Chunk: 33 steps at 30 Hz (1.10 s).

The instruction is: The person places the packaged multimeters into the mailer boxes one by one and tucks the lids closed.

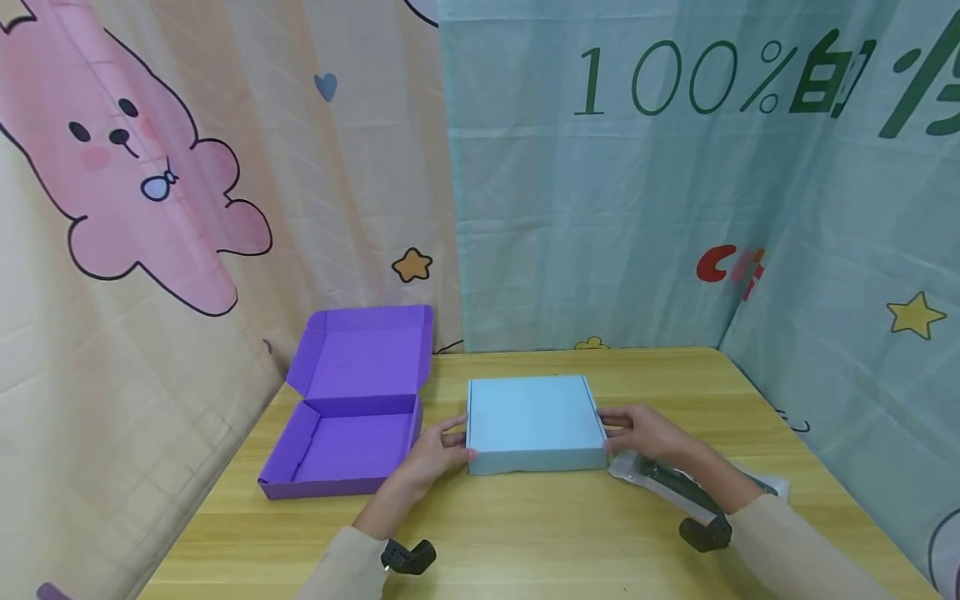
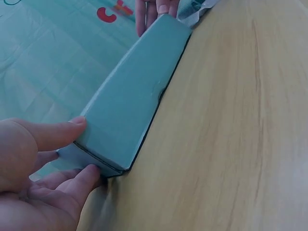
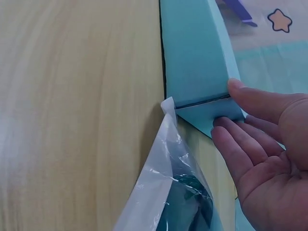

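Tabletop; blue box between hands

Printed curtains hang behind the desk and along both sides. The cream curtain shows a large pink bear, a small blue heart and an orange star. To its right hangs a pale blue curtain — green lettering runs across its top, with a red shape and a yellow star lower down. Soft vertical folds ripple through the cloth. The desk has a yellowish wood grain, and the light is even — a faint pale sheen lies on the desktop.
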Tool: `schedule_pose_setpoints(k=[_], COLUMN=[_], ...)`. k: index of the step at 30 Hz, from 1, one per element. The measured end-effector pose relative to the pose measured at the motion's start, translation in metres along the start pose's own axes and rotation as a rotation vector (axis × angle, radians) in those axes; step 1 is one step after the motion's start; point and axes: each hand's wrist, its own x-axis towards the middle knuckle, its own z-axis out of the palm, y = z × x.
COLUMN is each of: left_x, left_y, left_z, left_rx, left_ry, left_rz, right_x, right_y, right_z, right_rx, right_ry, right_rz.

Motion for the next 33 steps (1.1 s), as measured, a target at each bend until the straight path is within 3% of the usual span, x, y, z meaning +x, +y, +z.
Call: schedule_pose_setpoints(k=[20, 33], left_x=[0.033, 0.049], left_y=[0.012, 0.015], left_z=[0.003, 0.002], left_rx=[0.013, -0.083], left_ry=[0.059, 0.093], left_rz=[-0.072, -0.115], right_x=[0.025, 0.044], right_y=[0.004, 0.013], right_z=[-0.011, -0.018], right_rx=[-0.027, 0.059], right_ry=[0.034, 0.027], right_rz=[0.067, 0.082])
